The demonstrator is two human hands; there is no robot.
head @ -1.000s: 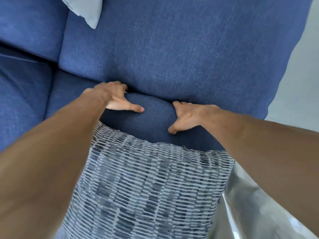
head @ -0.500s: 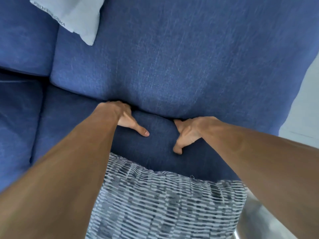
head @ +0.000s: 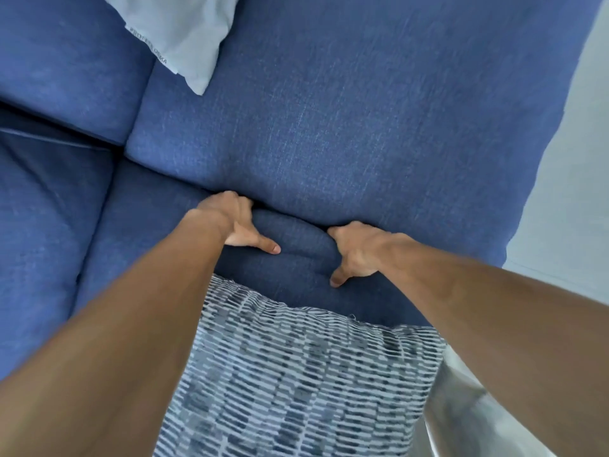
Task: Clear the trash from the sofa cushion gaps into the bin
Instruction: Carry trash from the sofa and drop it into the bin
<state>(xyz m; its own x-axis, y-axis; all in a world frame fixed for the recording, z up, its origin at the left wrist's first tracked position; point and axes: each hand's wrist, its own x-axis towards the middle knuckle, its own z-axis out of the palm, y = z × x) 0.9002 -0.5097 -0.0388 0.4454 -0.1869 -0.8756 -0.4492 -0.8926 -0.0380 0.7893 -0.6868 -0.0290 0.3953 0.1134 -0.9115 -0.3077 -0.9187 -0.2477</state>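
Note:
A blue sofa fills the view. My left hand and my right hand both grip the back edge of the blue seat cushion. Their fingers are tucked into the gap where it meets the back cushion, and both thumbs lie on top. The seat cushion bulges between the hands. No trash shows in the gap, and the fingertips are hidden inside it.
A striped blue-and-white throw pillow lies on the seat near me. A pale pillow leans at the top left. A second seat cushion lies to the left. Something shiny and silvery sits at the lower right, beside the pale floor.
Both hands keep their grip on the seat cushion edge. The view has shifted, so the sofa sits lower in the frame and more of the pale pillow shows.

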